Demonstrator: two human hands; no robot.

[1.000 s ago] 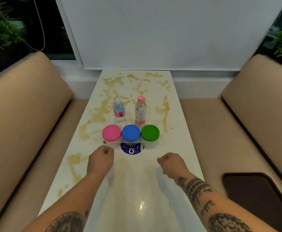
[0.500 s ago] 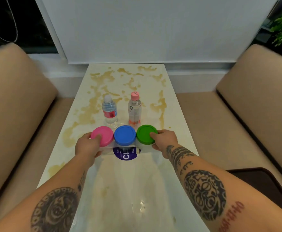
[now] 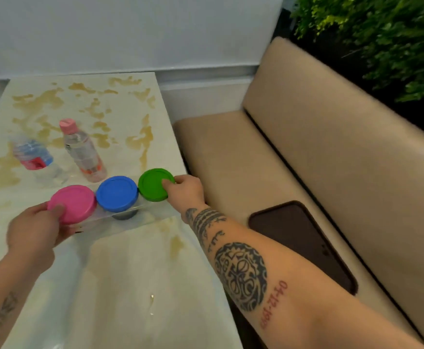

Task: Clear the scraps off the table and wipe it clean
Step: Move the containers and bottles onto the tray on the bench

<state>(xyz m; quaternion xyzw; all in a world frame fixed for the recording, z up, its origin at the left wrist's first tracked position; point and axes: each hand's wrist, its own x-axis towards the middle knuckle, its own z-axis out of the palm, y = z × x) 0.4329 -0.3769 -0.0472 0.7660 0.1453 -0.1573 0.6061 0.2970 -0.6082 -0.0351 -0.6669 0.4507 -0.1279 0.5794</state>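
Clear holder with pink, blue, green round-lidded jars [image 3: 116, 195] now lifted, swinging right off stained pale marble tabletop [image 3: 135, 273]. Left hand [image 3: 33, 231] pinches pink end, right hand [image 3: 184, 192] green end: level carry, clearing space for wiping.

Beige bench [image 3: 331, 152] at right; white blind [image 3: 130, 31] behind; green foliage [image 3: 382, 34] beyond.

I sit in a café-style booth: a tan padded bench [image 3: 306, 157] runs right of my stained worktop [image 3: 120, 260], a white blind [image 3: 130, 31] behind it, greenery [image 3: 382, 34] beyond.
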